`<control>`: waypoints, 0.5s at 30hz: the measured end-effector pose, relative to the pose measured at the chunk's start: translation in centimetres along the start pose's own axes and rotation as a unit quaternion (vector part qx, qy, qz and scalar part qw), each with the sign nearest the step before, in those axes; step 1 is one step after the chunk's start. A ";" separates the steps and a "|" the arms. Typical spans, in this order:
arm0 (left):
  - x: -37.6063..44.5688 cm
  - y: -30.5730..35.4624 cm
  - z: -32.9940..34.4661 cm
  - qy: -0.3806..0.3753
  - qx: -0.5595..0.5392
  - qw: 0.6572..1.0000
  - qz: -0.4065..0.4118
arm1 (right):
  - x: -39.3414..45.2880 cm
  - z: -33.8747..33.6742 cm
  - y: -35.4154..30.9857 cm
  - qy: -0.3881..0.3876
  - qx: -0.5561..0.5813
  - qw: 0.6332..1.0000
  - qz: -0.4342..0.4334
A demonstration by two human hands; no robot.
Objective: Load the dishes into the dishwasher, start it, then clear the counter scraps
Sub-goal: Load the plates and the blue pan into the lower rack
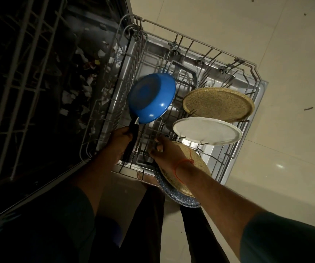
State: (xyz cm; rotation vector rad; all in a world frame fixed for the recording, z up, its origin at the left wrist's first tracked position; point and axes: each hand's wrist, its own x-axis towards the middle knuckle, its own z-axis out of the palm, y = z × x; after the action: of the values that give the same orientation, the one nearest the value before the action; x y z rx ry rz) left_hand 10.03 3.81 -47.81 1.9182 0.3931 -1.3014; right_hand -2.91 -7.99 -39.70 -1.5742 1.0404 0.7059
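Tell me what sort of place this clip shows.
Most likely a home kitchen: a dishwasher's lower rack is pulled out over a tiled floor, with plates standing in it and the left hand holding a blue pan.

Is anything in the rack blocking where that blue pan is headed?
Nothing visible does. The left hand holds the blue pan over the lower rack's bare left side; the plates stand in the tines to its right.

Pan (151, 98): shiny smooth blue, matt black handle (132, 138). Rack (194, 44): grey coated wire. Top plate (218, 104): rough, speckled tan. Middle plate (207, 130): smooth matt white. Floor (295, 54): smooth, slightly shiny tile. Wrist thread (183, 164): red string.
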 end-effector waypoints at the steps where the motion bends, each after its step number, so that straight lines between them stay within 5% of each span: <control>1: 0.0 0.1 0.1 0.006 0.020 1.000 0.011 | 0.0 0.0 0.1 -0.001 0.001 1.000 0.000; 7: 0.9 0.2 0.6 0.022 0.173 0.982 0.069 | 0.2 0.3 0.2 -0.002 -0.008 1.000 0.006; 15: 0.8 1.7 0.8 0.000 0.198 0.979 0.045 | 0.3 0.2 -0.3 0.003 -0.009 1.000 0.002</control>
State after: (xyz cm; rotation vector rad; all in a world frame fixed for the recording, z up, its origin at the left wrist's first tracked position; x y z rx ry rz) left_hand 10.92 1.93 -47.94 2.2333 0.0429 -1.3960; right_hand -2.46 -7.89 -39.84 -1.5907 1.0432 0.7150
